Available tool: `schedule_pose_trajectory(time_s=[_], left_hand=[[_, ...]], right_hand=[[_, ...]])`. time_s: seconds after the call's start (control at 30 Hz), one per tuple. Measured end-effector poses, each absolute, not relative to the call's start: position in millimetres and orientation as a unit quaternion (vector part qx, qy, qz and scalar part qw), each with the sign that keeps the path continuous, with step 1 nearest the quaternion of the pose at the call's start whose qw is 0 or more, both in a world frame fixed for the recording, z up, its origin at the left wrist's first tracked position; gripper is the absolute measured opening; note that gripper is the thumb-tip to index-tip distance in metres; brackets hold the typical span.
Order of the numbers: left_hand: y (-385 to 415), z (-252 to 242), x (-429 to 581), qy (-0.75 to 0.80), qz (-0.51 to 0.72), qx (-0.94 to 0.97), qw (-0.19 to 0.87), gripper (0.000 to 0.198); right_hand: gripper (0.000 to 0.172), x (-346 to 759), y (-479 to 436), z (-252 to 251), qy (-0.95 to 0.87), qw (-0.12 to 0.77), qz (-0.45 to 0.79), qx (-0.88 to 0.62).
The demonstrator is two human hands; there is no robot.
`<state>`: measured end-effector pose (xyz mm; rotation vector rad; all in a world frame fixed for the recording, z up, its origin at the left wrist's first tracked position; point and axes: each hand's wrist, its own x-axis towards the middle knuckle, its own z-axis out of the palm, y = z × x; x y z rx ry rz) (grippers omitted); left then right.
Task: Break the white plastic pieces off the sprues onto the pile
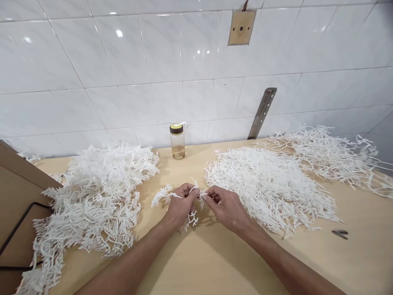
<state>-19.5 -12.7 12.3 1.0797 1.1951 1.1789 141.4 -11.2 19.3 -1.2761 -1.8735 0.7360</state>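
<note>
Both my hands meet over the middle of the table. My left hand (181, 205) pinches a white branching plastic sprig (162, 195), whose feathery end sticks out to the left and whose forked tips hang below the fingers. Close beside it, my right hand (229, 207) has thumb and forefinger closed on the right end of the white sprig piece. The exact joint between the fingertips is too small to make out. A large heap of white sprigs (101, 196) lies left of my hands, and a flatter pile of small white twigs (264, 184) lies to the right.
A jar with a dark lid (177, 141) stands by the tiled wall. Longer white stems (331, 155) lie at the far right. Small metal snips (340, 234) rest near the right pile. A metal bracket (262, 113) leans up the wall; a brown panel (24, 205) borders the left.
</note>
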Motion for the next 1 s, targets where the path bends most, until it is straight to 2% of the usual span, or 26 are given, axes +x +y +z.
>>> schedule_pose_trajectory(time_s=[0.27,0.43,0.67,0.83,1.0], left_hand=[[-13.6,12.8,-17.2,0.467,0.502,0.457,0.566,0.039],[-13.5,14.2,-18.0,0.469,0.506,0.443,0.572,0.039],[-15.2,22.5,-16.8,0.469,0.509,0.432,0.578,0.041],[-14.6,23.4,-18.5,0.449,0.514,0.435,0.588,0.040],[-9.9,21.5,-22.1,0.443,0.533,0.411,0.592,0.040]], right_hand=[[0.017,141.8,-7.9,13.3,-0.735,0.356,0.291,-0.498],[0.011,140.0,-11.0,7.0,-0.810,0.363,0.166,-0.430],[0.020,137.8,-14.3,4.1,-0.843,0.353,0.062,-0.401],[0.022,136.6,-17.9,8.5,-0.842,0.366,0.083,-0.387],[0.016,139.4,-14.1,10.0,-0.786,0.443,0.165,-0.398]])
